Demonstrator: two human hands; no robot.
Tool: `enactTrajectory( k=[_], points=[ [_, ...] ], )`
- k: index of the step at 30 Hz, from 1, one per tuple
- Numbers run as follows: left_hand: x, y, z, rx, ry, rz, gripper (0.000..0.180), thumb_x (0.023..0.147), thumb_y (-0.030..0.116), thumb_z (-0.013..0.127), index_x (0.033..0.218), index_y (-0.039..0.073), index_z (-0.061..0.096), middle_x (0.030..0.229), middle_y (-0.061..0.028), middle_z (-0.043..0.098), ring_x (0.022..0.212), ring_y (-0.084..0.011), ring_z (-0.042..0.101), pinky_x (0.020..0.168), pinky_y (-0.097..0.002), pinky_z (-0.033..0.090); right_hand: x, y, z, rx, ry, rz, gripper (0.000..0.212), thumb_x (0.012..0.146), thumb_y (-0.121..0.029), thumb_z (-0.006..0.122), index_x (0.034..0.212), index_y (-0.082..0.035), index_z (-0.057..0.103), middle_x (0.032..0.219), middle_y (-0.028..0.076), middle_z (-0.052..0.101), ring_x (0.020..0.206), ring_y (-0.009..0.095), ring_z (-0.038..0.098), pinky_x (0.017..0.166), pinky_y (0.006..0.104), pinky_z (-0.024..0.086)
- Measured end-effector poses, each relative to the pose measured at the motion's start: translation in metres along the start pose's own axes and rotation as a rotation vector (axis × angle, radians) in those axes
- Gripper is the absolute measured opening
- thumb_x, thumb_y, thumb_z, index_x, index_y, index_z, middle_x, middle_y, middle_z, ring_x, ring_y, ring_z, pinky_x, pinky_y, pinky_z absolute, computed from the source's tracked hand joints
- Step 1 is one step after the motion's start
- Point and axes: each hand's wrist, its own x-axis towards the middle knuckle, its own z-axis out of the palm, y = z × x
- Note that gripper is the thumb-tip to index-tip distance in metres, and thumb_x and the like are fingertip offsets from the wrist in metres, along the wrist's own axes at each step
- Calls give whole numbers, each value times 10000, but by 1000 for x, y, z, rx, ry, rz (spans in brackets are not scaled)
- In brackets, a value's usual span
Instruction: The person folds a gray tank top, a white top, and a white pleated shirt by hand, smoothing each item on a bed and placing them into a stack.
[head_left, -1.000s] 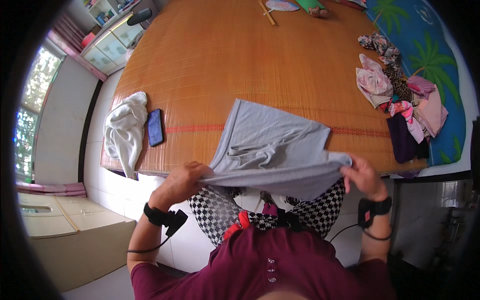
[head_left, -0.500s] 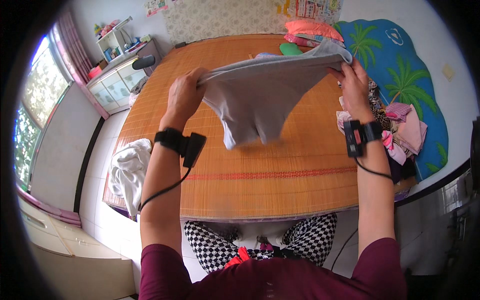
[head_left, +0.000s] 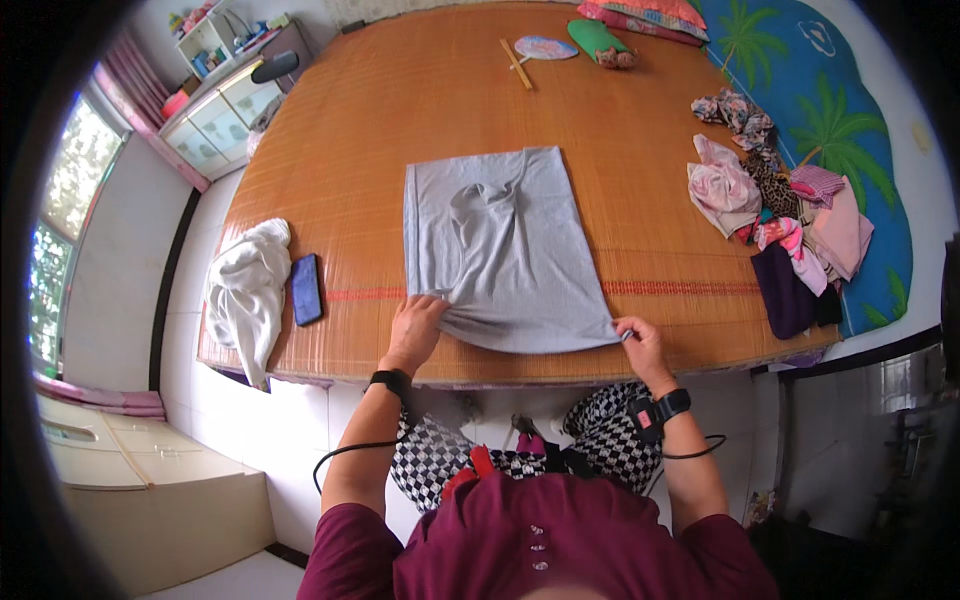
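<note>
- Now a grey garment [head_left: 500, 250] lies spread nearly flat on the woven bamboo mat [head_left: 400, 110] that covers the large table, its near edge close to the front of the table and a few soft wrinkles bunched near its middle.
- The left hand [head_left: 415, 325] rests on the near left corner of the garment, fingers closed down over a small gather of the cloth and pressing it to the mat.
- The right hand [head_left: 640, 340] pinches the near right corner of the garment between thumb and fingers, just at the front edge of the table.
- Both wrists carry black bands with a cable running back toward the body.
- A dark phone [head_left: 306, 289] lies flat on the mat well to the left of the garment, and just beside it a white cloth [head_left: 245, 295] is heaped at the table's left edge, partly hanging over.
- A pile of mixed clothes [head_left: 780, 230], pink, patterned and dark, sits at the right side of the mat, well apart from the grey garment.
- A hand fan [head_left: 535, 52] and a green item [head_left: 595, 42] lie at the far end of the table.
- A blue covering with a palm-tree pattern [head_left: 850, 130] runs along the right, beyond the pile.
</note>
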Motion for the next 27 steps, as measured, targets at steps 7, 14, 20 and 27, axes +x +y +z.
enactTrajectory(
  k=[7, 14, 20, 27],
  points=[
    [-54, -5, 2, 4, -28, -22, 322, 712, 22, 572, 1013, 94, 662, 1172, -53, 619, 1167, -270, 526, 971, -400, 431, -27, -12, 2, -410, -346, -187, 138, 734, 76, 534, 813, -22, 591, 1096, 134, 646, 1119, 314, 573, 974, 374, 447],
    [-90, -7, -17, -43, -176, 71, 338, 673, 13, 601, 1000, 79, 652, 1194, -81, 593, 1172, -287, 523, 984, -397, 445, -24, -19, 6, -498, -442, -191, 143, 729, 45, 574, 849, -29, 595, 1168, 133, 585, 1172, 330, 515, 1016, 400, 411],
    [-104, -20, -33, -244, -195, 77, 292, 682, 19, 591, 964, 49, 659, 1120, -130, 619, 1114, -323, 555, 954, -413, 464, -33, -18, -5, -380, -355, -108, 83, 741, 49, 542, 793, -12, 562, 1154, 148, 611, 1109, 332, 554, 943, 388, 453],
    [-83, -31, -30, -580, -297, -332, 291, 886, 172, 591, 1115, -4, 627, 1000, -189, 671, 941, -315, 646, 859, -359, 503, -29, -12, -3, -538, -331, -309, 63, 728, -34, 619, 778, -44, 580, 1072, 138, 598, 1068, 338, 552, 914, 416, 456]
  ],
)
